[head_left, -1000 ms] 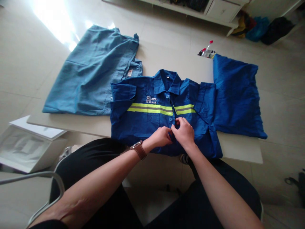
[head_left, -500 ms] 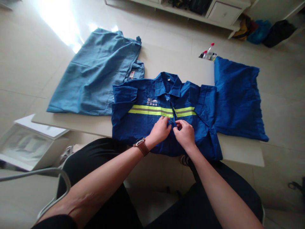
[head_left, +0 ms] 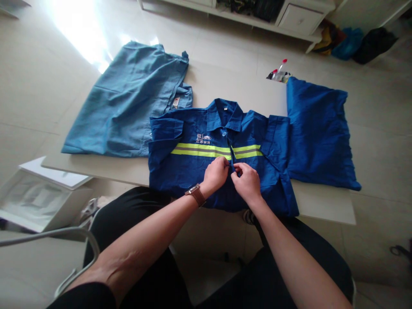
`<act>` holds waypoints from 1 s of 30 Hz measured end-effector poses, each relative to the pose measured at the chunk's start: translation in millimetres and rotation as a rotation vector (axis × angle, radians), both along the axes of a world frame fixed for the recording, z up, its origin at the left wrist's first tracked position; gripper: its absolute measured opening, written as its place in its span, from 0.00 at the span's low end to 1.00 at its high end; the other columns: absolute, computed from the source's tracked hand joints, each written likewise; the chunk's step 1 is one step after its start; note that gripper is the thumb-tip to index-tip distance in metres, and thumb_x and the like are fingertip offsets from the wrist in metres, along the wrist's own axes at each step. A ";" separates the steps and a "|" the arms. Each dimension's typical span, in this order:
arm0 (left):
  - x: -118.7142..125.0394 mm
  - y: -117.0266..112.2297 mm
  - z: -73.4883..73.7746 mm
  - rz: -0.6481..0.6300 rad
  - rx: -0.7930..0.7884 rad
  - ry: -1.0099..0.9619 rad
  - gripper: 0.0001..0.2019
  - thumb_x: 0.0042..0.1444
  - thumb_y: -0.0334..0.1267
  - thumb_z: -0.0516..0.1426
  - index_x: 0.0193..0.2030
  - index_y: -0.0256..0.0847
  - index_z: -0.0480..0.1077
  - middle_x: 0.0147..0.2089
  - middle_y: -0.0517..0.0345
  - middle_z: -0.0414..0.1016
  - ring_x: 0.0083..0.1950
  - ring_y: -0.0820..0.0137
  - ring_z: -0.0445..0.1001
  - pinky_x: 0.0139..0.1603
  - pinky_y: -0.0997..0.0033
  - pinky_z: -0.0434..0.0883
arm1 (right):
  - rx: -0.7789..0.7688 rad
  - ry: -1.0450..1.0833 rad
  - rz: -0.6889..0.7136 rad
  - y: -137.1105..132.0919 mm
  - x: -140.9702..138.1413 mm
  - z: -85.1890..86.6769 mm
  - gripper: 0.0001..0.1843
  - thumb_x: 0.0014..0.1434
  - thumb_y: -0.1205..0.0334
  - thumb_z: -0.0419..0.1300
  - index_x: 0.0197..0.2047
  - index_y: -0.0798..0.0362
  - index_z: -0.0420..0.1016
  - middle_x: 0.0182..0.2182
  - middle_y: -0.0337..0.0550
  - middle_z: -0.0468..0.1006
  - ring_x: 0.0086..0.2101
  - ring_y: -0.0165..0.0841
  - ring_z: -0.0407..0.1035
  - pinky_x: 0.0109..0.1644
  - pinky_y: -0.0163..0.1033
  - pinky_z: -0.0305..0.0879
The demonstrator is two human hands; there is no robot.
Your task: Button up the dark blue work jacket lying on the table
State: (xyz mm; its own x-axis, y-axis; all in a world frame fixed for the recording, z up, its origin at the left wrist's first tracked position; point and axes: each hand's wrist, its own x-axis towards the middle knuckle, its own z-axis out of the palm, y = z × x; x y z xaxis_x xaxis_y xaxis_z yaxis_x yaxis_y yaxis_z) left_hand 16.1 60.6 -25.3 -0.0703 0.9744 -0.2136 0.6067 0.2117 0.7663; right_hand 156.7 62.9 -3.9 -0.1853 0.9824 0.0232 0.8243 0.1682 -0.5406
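Observation:
A dark blue work jacket (head_left: 189, 167) with a yellow-green reflective stripe lies front side up, its collar away from me and its sleeves folded in. At its front opening, just under the stripe, my left hand (head_left: 216, 172) pinches one edge of the placket. Close beside it my right hand (head_left: 247, 180) is closed on the other edge, thumb and forefinger together. A button (head_left: 224, 134) shows below the collar; any button between my fingers is hidden.
A light blue folded garment (head_left: 122, 103) lies to the left on the pale tabletop (head_left: 238, 90), and a blue folded garment (head_left: 318, 133) to the right. Bottles with red caps (head_left: 280, 74) stand beyond the table's far edge. A white box (head_left: 41, 193) is at the lower left.
My hands have come slightly closer together at the placket, the left wrist turning a little. The jacket lies as before; the whole view has shifted slightly.

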 end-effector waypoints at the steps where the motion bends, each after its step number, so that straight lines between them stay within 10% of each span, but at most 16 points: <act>1: 0.2 0.1 0.7 0.013 -0.006 -0.013 0.04 0.62 0.29 0.57 0.39 0.44 0.69 0.44 0.54 0.79 0.46 0.62 0.77 0.46 0.67 0.68 | 0.000 0.000 -0.001 0.0 0.0 0.5 0.14 0.55 0.66 0.57 0.42 0.48 0.81 0.37 0.43 0.83 0.36 0.39 0.75 0.42 0.43 0.70; 17: -1.2 -3.5 14.6 0.111 0.063 -0.307 0.05 0.58 0.27 0.60 0.35 0.40 0.76 0.36 0.56 0.81 0.36 0.69 0.77 0.40 0.72 0.71 | 0.015 0.119 0.036 3.0 -1.8 -2.6 0.13 0.61 0.62 0.55 0.42 0.51 0.81 0.39 0.48 0.84 0.38 0.41 0.77 0.46 0.44 0.72; 30: 3.6 2.0 -12.4 0.319 -0.077 -0.719 0.04 0.50 0.27 0.65 0.33 0.36 0.77 0.29 0.56 0.80 0.32 0.71 0.78 0.33 0.77 0.70 | 0.016 0.161 0.071 4.0 -1.3 1.0 0.13 0.63 0.64 0.54 0.41 0.51 0.81 0.39 0.46 0.85 0.39 0.40 0.78 0.47 0.43 0.71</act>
